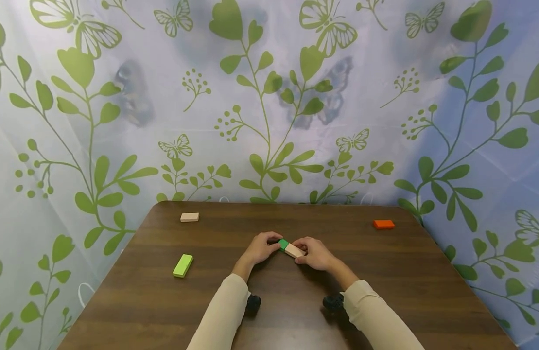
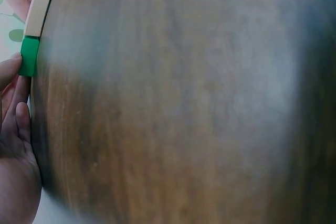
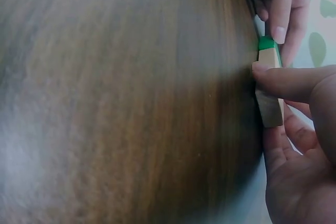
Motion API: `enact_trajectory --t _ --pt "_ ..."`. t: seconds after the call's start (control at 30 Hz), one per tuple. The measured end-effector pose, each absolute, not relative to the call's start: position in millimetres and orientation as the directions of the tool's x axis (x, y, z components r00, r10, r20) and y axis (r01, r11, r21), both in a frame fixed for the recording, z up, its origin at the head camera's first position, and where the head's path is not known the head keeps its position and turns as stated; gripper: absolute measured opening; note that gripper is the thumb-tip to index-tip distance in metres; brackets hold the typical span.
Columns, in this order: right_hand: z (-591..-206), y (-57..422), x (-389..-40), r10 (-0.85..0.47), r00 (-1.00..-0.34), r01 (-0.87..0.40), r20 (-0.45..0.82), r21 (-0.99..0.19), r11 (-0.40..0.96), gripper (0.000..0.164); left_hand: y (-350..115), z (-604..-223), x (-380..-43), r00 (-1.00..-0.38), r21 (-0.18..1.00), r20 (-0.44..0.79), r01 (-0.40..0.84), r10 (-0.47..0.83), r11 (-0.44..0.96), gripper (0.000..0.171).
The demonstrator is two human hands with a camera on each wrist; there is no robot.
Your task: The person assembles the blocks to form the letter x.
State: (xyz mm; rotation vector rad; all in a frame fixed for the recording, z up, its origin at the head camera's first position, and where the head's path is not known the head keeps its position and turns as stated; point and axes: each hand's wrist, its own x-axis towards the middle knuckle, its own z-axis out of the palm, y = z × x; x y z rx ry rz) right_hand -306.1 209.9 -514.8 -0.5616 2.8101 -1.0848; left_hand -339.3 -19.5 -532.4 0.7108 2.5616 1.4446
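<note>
Near the middle of the table, my left hand [image 1: 259, 248] pinches a green block [image 1: 283, 244] between thumb and fingers. My right hand [image 1: 318, 254] grips a pale wood-coloured block [image 1: 294, 251], its thumb on the near side and fingers on the far side. The two blocks lie end to end in one slanted line. In the left wrist view the green block [image 2: 29, 56] meets the end of the pale block [image 2: 41, 11]. The right wrist view shows the right thumb lying across the pale block [image 3: 270, 109], covering part of it.
On the brown wooden table [image 1: 291, 316] lie a second pale block [image 1: 189, 217] at the back left, a lime-green block [image 1: 183, 266] at the left and an orange-red block [image 1: 384, 224] at the back right. A leaf-patterned curtain [image 1: 269, 121] hangs behind the table.
</note>
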Motion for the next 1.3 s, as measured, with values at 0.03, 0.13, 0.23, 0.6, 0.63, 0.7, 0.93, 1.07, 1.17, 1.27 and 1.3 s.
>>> enact_trajectory --t 0.03,0.13,0.23,0.6,0.63,0.7,0.93,1.07,1.17,1.27,1.3 --pt "-515.4 209.5 -306.2 -0.36 -0.931 -0.306 0.058 -0.662 0.684 0.04 -19.4 -532.3 -339.4 -0.883 0.833 0.127 0.343 0.453 0.435 0.027" --pt "-518.0 208.3 -307.3 -0.358 -0.932 -0.305 0.059 -0.661 0.686 0.041 -19.4 -532.4 -339.9 -0.881 0.83 0.133 0.349 0.455 0.435 0.027" --pt "-519.5 207.4 -307.7 -0.358 -0.932 -0.306 0.058 -0.658 0.689 0.042 -19.3 -533.4 -340.7 -0.879 0.824 0.142 0.36 0.455 0.437 0.027" --pt "-520.7 205.7 -307.9 -0.332 -0.941 -0.294 0.064 -0.638 0.712 0.041 -19.0 -536.3 -342.6 -0.88 0.829 0.143 0.356 0.452 0.431 0.026" --pt "-520.4 205.4 -307.6 -0.331 -0.941 -0.294 0.064 -0.638 0.711 0.041 -19.0 -536.4 -342.5 -0.882 0.83 0.141 0.353 0.45 0.431 0.026" --pt "-519.9 204.9 -306.9 -0.332 -0.941 -0.297 0.067 -0.636 0.713 0.041 -19.0 -536.3 -342.2 -0.884 0.831 0.138 0.349 0.447 0.433 0.026" --pt "-517.6 203.1 -307.7 -0.345 -0.937 -0.305 0.057 -0.616 0.726 0.045 -19.2 -534.6 -341.9 -0.887 0.834 0.135 0.342 0.442 0.432 0.026" --pt "-512.0 202.7 -311.4 -0.369 -0.929 -0.309 0.037 -0.625 0.717 0.048 -19.1 -533.9 -342.1 -0.884 0.835 0.139 0.346 0.446 0.427 0.026" --pt "-505.6 204.4 -315.3 -0.394 -0.919 -0.318 0.026 -0.642 0.698 0.046 -19.2 -533.0 -341.6 -0.886 0.839 0.129 0.337 0.446 0.427 0.027" --pt "-499.8 209.8 -320.9 -0.45 -0.893 -0.335 0.008 -0.679 0.653 0.04 -18.9 -532.1 -341.2 -0.887 0.841 0.12 0.33 0.446 0.429 0.026" --pt "-498.1 212.1 -322.8 -0.473 -0.881 -0.341 0.003 -0.695 0.632 0.039 -18.7 -531.2 -340.5 -0.887 0.842 0.122 0.33 0.446 0.427 0.025"
